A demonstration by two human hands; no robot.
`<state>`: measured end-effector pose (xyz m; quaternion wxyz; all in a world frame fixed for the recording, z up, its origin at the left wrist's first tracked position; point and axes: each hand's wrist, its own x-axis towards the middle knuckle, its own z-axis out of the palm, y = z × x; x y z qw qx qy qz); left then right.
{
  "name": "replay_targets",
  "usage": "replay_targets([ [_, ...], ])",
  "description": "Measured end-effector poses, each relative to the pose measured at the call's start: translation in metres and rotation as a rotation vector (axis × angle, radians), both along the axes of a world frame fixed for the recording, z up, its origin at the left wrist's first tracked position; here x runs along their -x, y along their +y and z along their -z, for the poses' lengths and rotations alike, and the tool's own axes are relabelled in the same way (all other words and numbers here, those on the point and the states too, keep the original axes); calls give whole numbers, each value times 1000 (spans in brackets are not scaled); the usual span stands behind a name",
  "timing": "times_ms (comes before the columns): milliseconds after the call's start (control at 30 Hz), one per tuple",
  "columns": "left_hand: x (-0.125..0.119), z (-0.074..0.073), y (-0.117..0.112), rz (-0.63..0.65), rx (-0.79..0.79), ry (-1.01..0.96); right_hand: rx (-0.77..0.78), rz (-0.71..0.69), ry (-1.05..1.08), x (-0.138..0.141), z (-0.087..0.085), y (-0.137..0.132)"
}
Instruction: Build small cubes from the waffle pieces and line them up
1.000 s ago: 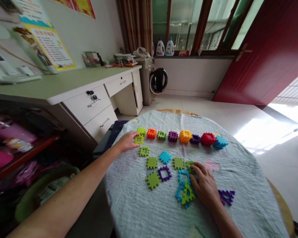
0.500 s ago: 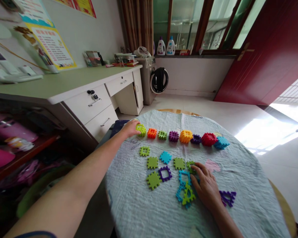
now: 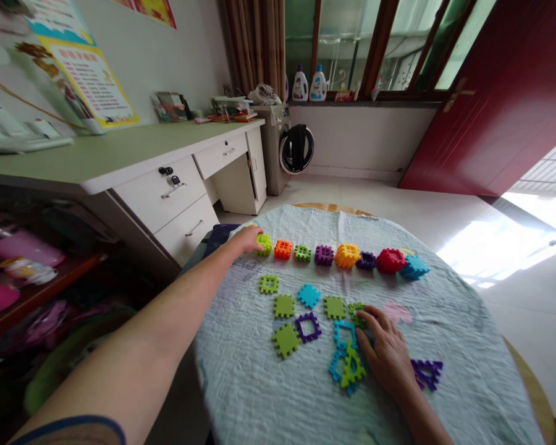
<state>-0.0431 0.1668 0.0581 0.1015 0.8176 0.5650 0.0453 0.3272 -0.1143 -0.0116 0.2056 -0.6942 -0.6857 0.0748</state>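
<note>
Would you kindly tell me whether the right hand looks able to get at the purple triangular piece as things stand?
Probably yes: the right hand lies right beside the purple triangular piece, and no other piece seems to sit between them on the quilted cloth.

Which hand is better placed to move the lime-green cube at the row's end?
Left, probably: the left hand touches the lime-green cube, while the right hand rests farther off, among the flat pieces.

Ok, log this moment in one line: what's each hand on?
left hand: at lime-green waffle-block cube | right hand: on green flat waffle piece | under both: pale blue cloth
</note>
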Motion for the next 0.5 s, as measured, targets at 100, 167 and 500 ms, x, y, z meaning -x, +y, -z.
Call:
replay_targets([
  [100, -1, 6, 2, -7, 20, 16, -5, 1, 6, 0, 0, 0],
  [167, -1, 8, 2, -10, 23, 17, -6, 2, 7, 0, 0, 1],
  [500, 10, -9, -54, -65, -279, -230, -28, 4, 58, 0, 1, 2],
])
